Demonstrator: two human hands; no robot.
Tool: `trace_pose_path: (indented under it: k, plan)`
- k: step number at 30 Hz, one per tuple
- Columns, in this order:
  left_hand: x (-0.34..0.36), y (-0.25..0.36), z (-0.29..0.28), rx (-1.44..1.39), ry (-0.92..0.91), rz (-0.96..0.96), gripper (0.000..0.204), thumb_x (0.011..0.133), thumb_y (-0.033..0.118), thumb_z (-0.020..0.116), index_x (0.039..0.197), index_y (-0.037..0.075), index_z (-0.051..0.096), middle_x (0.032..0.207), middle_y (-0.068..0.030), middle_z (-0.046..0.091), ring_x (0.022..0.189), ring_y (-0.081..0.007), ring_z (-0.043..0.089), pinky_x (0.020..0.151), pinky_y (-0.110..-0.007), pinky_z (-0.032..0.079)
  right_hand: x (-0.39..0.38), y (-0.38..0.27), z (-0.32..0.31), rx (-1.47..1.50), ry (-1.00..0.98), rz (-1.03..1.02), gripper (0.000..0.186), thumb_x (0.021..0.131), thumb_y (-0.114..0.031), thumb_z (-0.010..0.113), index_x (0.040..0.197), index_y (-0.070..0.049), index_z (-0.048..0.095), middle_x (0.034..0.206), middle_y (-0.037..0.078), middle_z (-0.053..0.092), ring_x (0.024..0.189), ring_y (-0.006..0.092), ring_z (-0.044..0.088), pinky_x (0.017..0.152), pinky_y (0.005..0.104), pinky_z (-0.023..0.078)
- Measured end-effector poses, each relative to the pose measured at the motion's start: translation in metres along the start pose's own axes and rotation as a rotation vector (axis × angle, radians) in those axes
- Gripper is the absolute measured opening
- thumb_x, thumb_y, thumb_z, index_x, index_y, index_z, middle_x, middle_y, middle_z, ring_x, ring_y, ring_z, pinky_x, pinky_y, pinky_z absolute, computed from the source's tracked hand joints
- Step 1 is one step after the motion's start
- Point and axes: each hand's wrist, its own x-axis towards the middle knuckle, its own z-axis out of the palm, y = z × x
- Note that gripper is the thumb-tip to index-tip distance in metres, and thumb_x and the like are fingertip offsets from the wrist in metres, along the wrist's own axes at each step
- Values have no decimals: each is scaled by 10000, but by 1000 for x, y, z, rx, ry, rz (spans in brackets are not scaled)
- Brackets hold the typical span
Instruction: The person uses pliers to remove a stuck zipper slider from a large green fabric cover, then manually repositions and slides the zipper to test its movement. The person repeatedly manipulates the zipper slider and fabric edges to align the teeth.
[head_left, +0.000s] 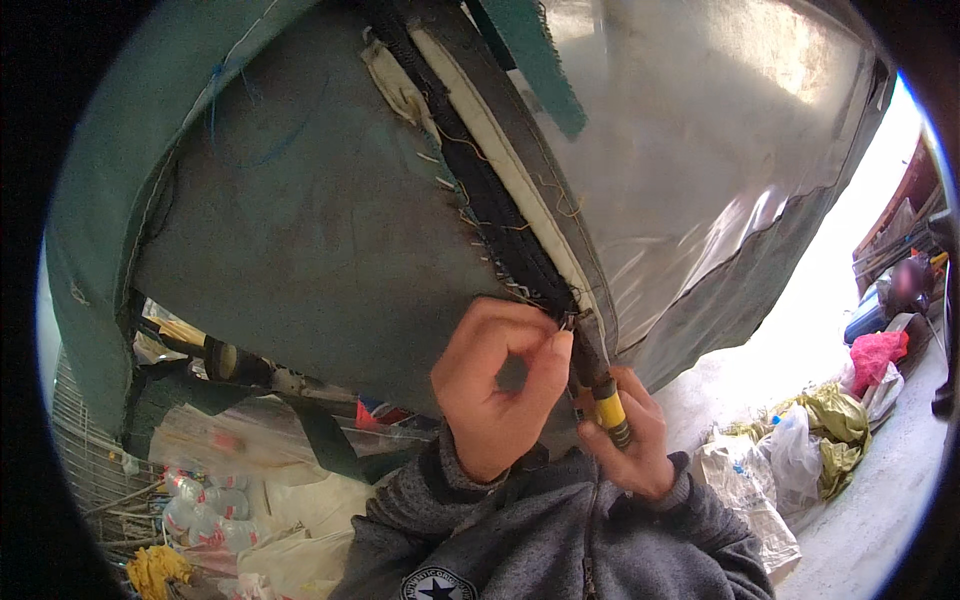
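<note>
My left hand (495, 390) pinches a small metal piece (566, 321), likely a zipper slider, at the lower end of a black zipper (480, 190) on a grey-green canvas panel (300, 210). My right hand (640, 445), just below and to the right, grips a yellow-and-black handle (609, 405); the tool's upper part is partly hidden behind my left hand. A cream strip (515, 180) runs beside the zipper, with loose threads and frayed stitching along the seam. A cloudy clear plastic panel (690, 150) adjoins it on the right.
A wire mesh (75, 420), plastic bottles (205, 505) and cream sheeting (295, 505) lie at lower left. At right, bags (795, 460), a pink cloth (870, 355) and a blue container (865, 315) line a pale floor (850, 540).
</note>
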Motion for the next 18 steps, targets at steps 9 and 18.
trace_pose_path:
  k: [9,18]
  plan:
    - [4,-18,1,31,25,154,174,747,-3,728,874,4,608,843,-116,621,696,-193,618,626,-265,493,9,2,2,-60,-39,20,229,781,-83,681,919,25,534,1064,232,522,910,387,559,778,391,459]
    - [2,-21,-2,275,-32,299,324,706,14,790,982,26,620,940,-118,624,678,-111,551,480,-188,381,12,4,-7,-7,-106,65,226,789,-76,677,944,25,548,1015,213,543,844,368,574,726,380,471]
